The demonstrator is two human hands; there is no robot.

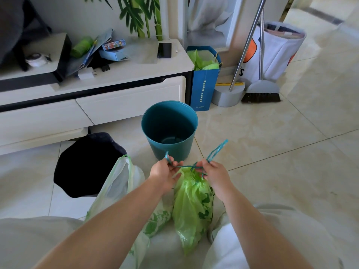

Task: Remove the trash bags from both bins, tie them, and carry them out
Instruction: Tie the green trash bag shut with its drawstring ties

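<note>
A green trash bag (192, 206) hangs in front of me, its mouth gathered by a teal drawstring (186, 166). My left hand (164, 172) and my right hand (214, 173) each pinch one end of that drawstring and hold it taut between them. Loose string loops stick up past both hands. A second, paler green-and-white bag (120, 183) stands open on the floor to the left. Beyond my hands a teal bin (170, 129) stands with no bag in it. A black bin (87, 164) sits to its left.
A white TV cabinet (93, 105) with a phone and clutter runs along the left. A blue paper bag (205, 82), a dustpan and broom (261, 92) and a white sack (275, 53) stand at the back. Tiled floor stretches right. My knees in white fill the bottom.
</note>
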